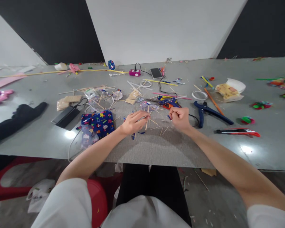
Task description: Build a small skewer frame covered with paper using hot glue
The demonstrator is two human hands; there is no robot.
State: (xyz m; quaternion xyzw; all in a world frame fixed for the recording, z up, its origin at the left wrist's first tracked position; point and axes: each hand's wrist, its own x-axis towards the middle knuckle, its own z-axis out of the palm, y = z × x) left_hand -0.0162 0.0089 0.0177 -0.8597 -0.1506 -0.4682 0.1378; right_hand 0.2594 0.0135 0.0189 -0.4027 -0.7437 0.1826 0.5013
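My left hand is closed in a pinch over the middle of the table, its fingertips on a thin wooden stick that stands nearly upright. To its right, my right hand makes a fist, and a small scrap of dark blue patterned fabric pokes out at its thumb side. Loose thin sticks and more blue fabric scraps lie between and below the hands. Just beyond the right fist rests a blue and orange glue gun, partly hidden.
Left of my hands lies folded blue patterned fabric, near a black power adapter. On the right are a blue pipe cutter and a red-black utility knife. A phone and purple power socket sit at the back.
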